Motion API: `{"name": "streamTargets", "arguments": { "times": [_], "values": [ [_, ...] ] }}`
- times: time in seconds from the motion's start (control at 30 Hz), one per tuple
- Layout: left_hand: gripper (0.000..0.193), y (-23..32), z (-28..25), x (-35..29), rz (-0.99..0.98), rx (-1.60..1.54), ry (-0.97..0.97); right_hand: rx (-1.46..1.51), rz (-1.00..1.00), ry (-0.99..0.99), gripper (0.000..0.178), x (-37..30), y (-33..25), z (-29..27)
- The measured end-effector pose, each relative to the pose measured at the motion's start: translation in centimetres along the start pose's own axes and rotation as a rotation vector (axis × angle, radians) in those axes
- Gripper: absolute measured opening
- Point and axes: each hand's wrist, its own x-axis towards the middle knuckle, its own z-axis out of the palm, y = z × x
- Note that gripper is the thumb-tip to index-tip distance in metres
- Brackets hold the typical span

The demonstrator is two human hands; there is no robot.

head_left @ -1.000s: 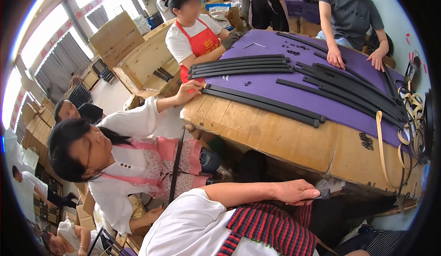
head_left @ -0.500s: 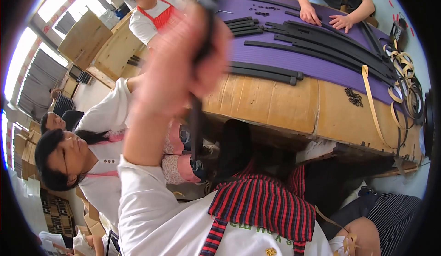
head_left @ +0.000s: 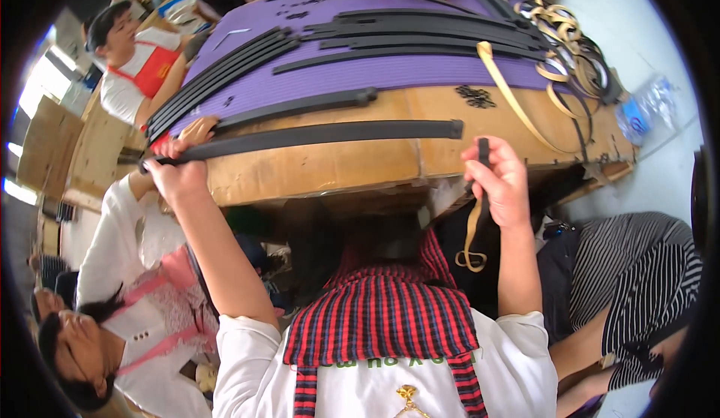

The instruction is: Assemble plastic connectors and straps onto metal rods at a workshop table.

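Observation:
My left hand (head_left: 178, 181) is closed round the left end of a long flat black strip (head_left: 322, 133). The strip reaches rightward along the front of the cardboard-topped table, its square end stopping short of my other hand. In my right hand (head_left: 501, 181), the fingers pinch a narrow strap (head_left: 484, 154), black at the top. Its tan lower part (head_left: 471, 242) hangs below the fist in a small loop. Close by my left hand, a co-worker's hand (head_left: 196, 130) rests at the end of another black strip (head_left: 300, 109).
Several black strips (head_left: 427, 31) lie on the purple mat (head_left: 247, 73). Small black rings (head_left: 475, 97) sit on the cardboard (head_left: 390, 155). Coiled tan and black straps (head_left: 562, 43) and a plastic bottle (head_left: 646, 110) are at the right. Co-workers are at the left and far side.
My left hand, raised and blurred before with a dark strip, has come down to the left, and the strip now stretches across the table front. My right hand has come into view with the strap.

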Motion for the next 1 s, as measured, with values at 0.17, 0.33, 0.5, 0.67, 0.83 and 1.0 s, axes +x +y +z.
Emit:
{"name": "streamTargets", "arguments": {
  "times": [0.17,0.33,0.5,0.67,0.83,1.0],
  "values": [
    [0.049,-4.8,-1.9,-0.7,-0.012,-0.007,0.283,-0.695,-0.401,0.158,0.039,2.0,0.4,0.0],
    [0.050,-5.7,-4.3,-0.7,-0.071,-0.051,0.207,-0.984,-0.608,-0.034,0.037,5.3,0.6,0.6],
    [0.036,-7.7,-6.4,-0.9,-0.091,-0.052,0.298,-1.008,-0.484,-0.244,0.031,7.7,0.7,0.6],
    [0.021,-5.6,-5.2,-3.2,-0.230,0.289,0.244,-0.890,-0.370,-0.263,0.032,7.9,0.6,0.2],
    [0.029,-1.4,-5.7,-3.0,-0.403,1.283,-0.026,-0.898,-0.314,-0.223,0.033,8.3,-0.2,1.2],
    [0.017,-4.6,-5.2,-3.8,0.575,1.947,-0.265,-0.866,-0.270,-0.206,0.034,9.1,0.6,1.0]
  ]
}}
